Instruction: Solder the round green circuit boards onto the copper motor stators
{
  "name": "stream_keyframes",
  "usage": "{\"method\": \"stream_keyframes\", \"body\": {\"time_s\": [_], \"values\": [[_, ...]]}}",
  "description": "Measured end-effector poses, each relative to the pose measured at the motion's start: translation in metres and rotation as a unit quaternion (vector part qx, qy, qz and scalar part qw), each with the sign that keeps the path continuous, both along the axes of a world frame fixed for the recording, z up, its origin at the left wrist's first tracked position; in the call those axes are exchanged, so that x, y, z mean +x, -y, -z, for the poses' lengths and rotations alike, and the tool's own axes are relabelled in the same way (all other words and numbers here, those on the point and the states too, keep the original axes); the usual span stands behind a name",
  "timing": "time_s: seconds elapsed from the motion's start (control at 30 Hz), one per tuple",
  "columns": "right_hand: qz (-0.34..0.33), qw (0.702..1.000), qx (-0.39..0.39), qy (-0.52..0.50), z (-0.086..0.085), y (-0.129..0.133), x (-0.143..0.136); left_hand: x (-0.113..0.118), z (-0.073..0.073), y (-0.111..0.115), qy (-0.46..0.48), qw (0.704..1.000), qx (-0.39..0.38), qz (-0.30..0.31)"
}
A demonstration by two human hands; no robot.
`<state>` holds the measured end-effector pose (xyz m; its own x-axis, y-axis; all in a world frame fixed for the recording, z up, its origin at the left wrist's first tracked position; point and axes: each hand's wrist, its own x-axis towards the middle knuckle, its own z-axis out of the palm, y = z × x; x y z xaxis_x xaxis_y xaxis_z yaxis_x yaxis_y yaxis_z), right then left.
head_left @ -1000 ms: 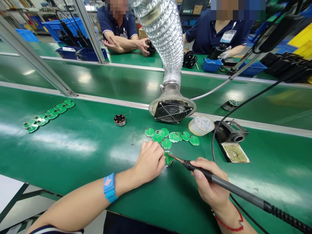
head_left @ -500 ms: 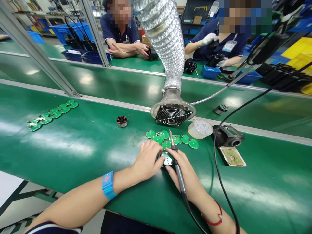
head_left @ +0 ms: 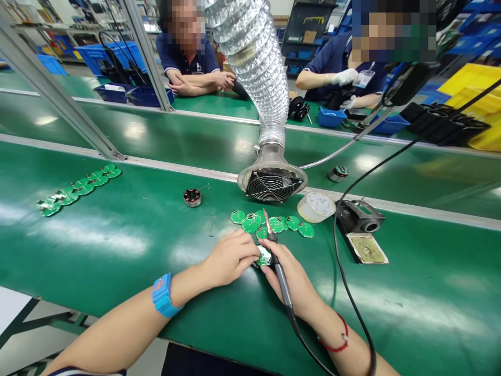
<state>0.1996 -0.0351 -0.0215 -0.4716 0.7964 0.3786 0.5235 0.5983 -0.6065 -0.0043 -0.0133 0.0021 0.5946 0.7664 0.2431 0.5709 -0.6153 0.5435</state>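
My left hand (head_left: pixel 230 257) is closed at the left edge of a round green circuit board (head_left: pixel 264 256), thumb and fingers pinched together there. The board lies on a dark round part, mostly hidden by my hands. In my right hand (head_left: pixel 291 277) is a soldering iron (head_left: pixel 282 284), its tip pointing away from me over the loose boards. The right thumb and fingertips also rest around the right side of the board. Just beyond my hands lie several loose round green boards (head_left: pixel 276 224). A wound motor stator (head_left: pixel 192 197) with loose wires sits further left.
A fume extractor hood (head_left: pixel 273 184) hangs over the boards. At right are a tape roll (head_left: pixel 316 207), an iron stand (head_left: pixel 362 216) with a sponge (head_left: pixel 368 248), and the iron's cable. Several boards (head_left: pixel 80 188) form a row at left. Two people sit across the bench.
My left thumb has slid off the board's face to its left edge, so more of the board shows. My right hand keeps its grip on the iron. The view has shifted slightly.
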Motion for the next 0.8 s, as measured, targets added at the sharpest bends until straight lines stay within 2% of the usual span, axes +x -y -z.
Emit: {"method": "stream_keyframes", "body": {"time_s": [0.1,0.27,0.43,0.8], "values": [[-0.005,1.000,0.014,-0.004,0.000,0.000,0.001,0.009,0.005,0.004,0.039,0.999,-0.031,-0.003],[0.036,0.998,0.027,-0.043,-0.007,0.002,0.003,0.017,0.009,0.006,0.096,0.992,-0.073,-0.042],[0.033,0.993,0.061,-0.091,-0.010,0.004,-0.002,0.019,0.009,0.006,0.104,0.988,-0.086,-0.070],[0.028,0.994,0.091,-0.045,-0.011,-0.001,-0.004,0.015,0.005,0.004,0.112,0.984,-0.121,-0.072]]}}
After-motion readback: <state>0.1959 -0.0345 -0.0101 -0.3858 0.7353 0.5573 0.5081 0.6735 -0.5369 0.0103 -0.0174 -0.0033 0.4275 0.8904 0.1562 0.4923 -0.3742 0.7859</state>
